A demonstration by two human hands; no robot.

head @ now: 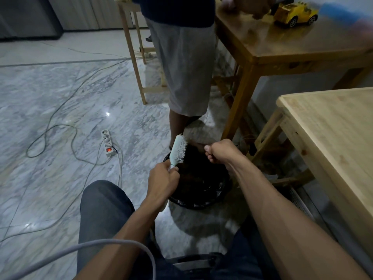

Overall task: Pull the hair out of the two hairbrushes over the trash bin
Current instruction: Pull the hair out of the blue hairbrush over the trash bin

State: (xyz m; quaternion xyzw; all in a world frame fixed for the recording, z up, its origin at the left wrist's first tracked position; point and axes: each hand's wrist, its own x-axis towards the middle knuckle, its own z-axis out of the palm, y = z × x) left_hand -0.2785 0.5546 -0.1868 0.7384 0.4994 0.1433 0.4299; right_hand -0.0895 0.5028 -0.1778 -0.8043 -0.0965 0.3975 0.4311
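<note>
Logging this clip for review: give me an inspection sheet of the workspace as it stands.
Surface: marble floor, glossy.
Job's things: one hairbrush over the trash bin; dark hair stretches from the bristles; second brush not seen.
Clutter: toy truck on the dark table.
Grips: left hand holds the brush handle; right hand fisted on the hair.
Cables: power strip, switch lit; cords loop across the floor.
Surroundings: another person standing behind the bin; pale table at right.
</note>
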